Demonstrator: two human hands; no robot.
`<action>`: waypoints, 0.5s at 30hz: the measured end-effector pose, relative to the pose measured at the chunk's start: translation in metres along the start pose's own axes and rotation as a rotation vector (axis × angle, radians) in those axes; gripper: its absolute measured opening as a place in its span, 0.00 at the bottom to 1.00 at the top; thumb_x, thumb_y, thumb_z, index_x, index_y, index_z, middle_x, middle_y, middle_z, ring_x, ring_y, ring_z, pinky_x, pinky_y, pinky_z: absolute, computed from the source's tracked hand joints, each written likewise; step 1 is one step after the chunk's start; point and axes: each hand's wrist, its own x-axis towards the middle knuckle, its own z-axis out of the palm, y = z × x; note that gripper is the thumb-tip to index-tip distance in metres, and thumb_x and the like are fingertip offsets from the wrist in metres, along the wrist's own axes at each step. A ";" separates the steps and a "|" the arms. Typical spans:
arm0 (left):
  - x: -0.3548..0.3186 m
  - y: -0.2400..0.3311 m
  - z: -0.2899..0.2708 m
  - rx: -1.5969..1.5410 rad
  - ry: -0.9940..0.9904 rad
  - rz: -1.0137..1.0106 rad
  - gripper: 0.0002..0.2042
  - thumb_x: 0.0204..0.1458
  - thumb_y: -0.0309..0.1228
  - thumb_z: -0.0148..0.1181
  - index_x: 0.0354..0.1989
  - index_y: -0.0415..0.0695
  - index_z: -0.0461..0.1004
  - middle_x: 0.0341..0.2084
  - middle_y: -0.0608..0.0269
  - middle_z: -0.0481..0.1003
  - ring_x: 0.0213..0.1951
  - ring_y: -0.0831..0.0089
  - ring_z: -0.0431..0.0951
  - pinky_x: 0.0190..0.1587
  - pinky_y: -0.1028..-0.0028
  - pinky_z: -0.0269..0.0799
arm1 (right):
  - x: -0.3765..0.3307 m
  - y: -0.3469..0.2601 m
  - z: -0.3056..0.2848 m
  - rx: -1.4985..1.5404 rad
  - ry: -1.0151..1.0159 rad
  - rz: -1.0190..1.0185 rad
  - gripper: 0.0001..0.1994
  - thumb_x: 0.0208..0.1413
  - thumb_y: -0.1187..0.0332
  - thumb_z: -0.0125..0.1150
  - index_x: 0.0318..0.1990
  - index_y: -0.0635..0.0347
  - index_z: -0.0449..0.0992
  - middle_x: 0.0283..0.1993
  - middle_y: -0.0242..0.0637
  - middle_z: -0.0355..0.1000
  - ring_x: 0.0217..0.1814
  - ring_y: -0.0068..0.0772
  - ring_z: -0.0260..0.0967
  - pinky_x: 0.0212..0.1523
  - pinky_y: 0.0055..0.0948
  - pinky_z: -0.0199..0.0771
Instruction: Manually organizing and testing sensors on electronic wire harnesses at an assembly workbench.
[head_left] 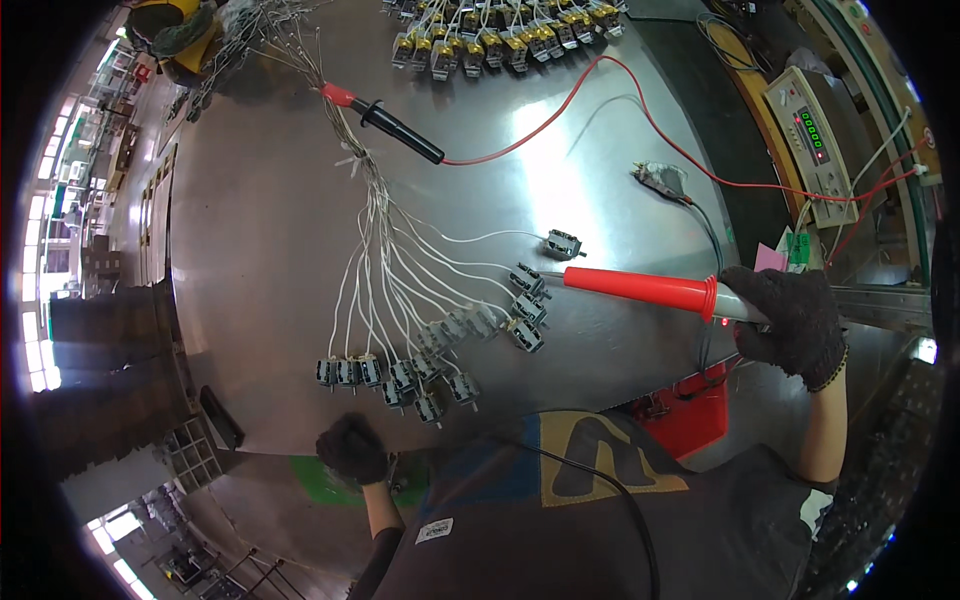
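Observation:
My right hand (790,320), in a dark knit glove, is closed round the grey handle of a red high-voltage test probe (640,288). The probe's thin metal tip reaches a small grey block (528,281) on a white wire; I cannot tell if they touch. A bundle of white wires (375,200) fans out to several such blocks (402,376) lying on the metal table. A black probe with a red clip (400,132) grips the bundle's far end. My left hand (352,450), also gloved, rests by the table's near edge below the blocks, its fingers too dark to make out.
A test meter (812,135) with a lit green display stands at the right, with a red lead running to the black probe. A taped cable end (662,180) lies on the metal table (260,230). Several yellow-and-metal parts (500,45) sit at the far edge.

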 end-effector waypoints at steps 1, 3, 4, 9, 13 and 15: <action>-0.002 -0.001 0.000 0.011 -0.012 -0.007 0.06 0.60 0.31 0.56 0.36 0.47 0.79 0.31 0.61 0.79 0.35 0.56 0.77 0.43 0.56 0.70 | 0.000 0.000 0.000 -0.010 0.005 -0.017 0.33 0.34 0.64 0.74 0.57 0.49 0.80 0.28 0.38 0.77 0.28 0.44 0.78 0.29 0.40 0.75; -0.006 -0.004 0.002 0.020 -0.024 -0.015 0.05 0.60 0.31 0.56 0.36 0.47 0.78 0.31 0.61 0.79 0.35 0.56 0.76 0.44 0.56 0.70 | 0.001 0.000 0.001 -0.020 0.008 -0.033 0.33 0.34 0.64 0.74 0.57 0.50 0.80 0.28 0.38 0.77 0.28 0.44 0.78 0.29 0.40 0.75; -0.007 -0.007 0.003 0.042 -0.021 0.012 0.05 0.60 0.31 0.55 0.36 0.47 0.78 0.31 0.62 0.79 0.35 0.57 0.76 0.44 0.56 0.69 | 0.001 -0.001 0.001 -0.022 0.008 -0.036 0.33 0.34 0.65 0.74 0.57 0.49 0.80 0.28 0.38 0.77 0.28 0.44 0.78 0.29 0.40 0.75; -0.003 -0.001 -0.001 0.000 -0.013 -0.035 0.05 0.60 0.31 0.55 0.35 0.49 0.78 0.30 0.64 0.78 0.35 0.58 0.76 0.45 0.57 0.69 | 0.002 -0.001 0.002 0.005 0.001 -0.008 0.33 0.34 0.65 0.73 0.57 0.49 0.80 0.28 0.38 0.77 0.28 0.44 0.77 0.29 0.40 0.75; -0.007 -0.009 0.003 0.038 -0.029 0.006 0.06 0.59 0.30 0.54 0.36 0.50 0.79 0.30 0.65 0.79 0.35 0.58 0.76 0.45 0.57 0.69 | 0.001 0.001 0.002 0.000 0.011 0.006 0.32 0.34 0.66 0.72 0.56 0.49 0.80 0.28 0.38 0.77 0.28 0.44 0.77 0.30 0.39 0.76; -0.006 -0.008 0.004 0.009 -0.021 -0.021 0.06 0.59 0.30 0.54 0.36 0.51 0.79 0.30 0.65 0.79 0.35 0.58 0.76 0.45 0.57 0.69 | 0.001 0.000 0.001 -0.002 0.007 -0.009 0.32 0.34 0.66 0.72 0.56 0.48 0.80 0.28 0.38 0.76 0.28 0.44 0.78 0.30 0.39 0.76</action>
